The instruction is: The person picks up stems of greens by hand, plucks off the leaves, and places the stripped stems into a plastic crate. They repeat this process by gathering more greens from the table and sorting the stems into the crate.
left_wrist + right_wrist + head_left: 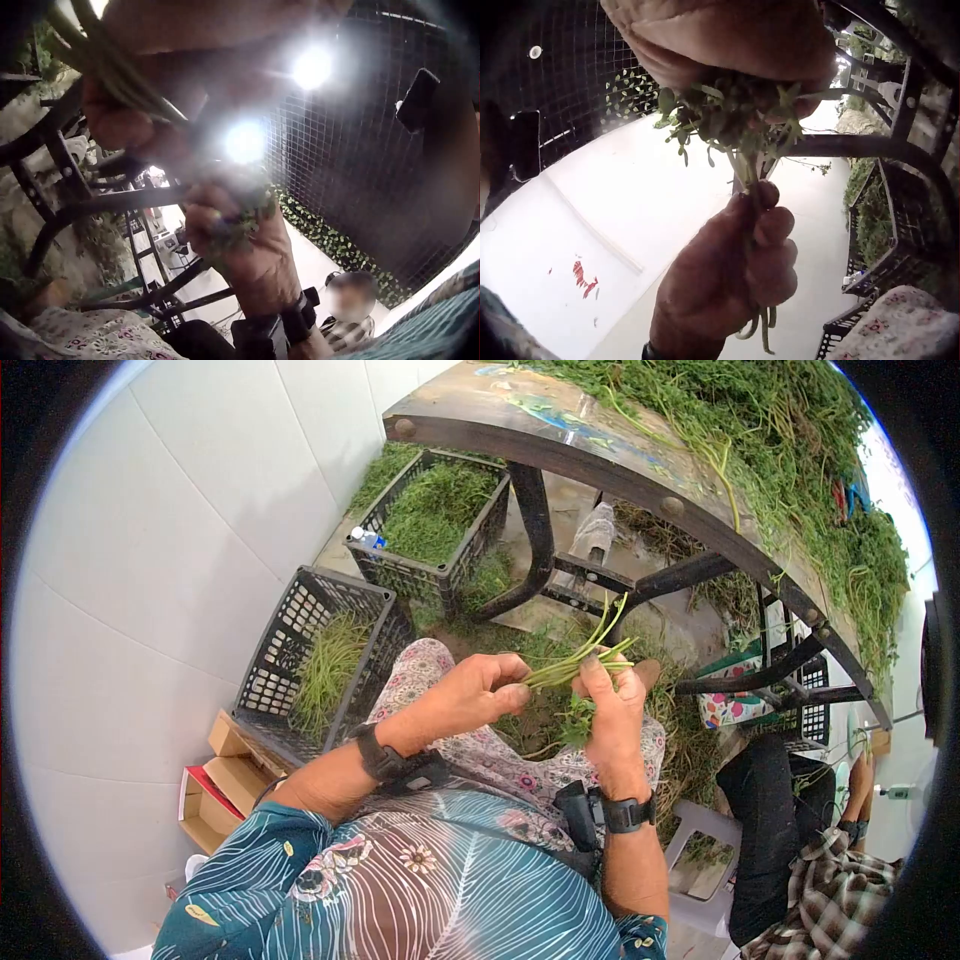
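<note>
Between both hands lies a small bunch of green stems in the head view. The left hand pinches one end of it with thumb and fingers. Curled round the stems is the right hand, with leaves hanging below its fingers. From the right wrist, the left hand grips the stems under the leafy tops, close below the right hand. In the left wrist view, leaves cover part of the right hand; the left hand is close and blurred.
Two black crates, one with long stems and one with leafy greens, stand at the left. A table heaped with greens curves ahead. Cardboard boxes are at lower left, a stool and another person at right.
</note>
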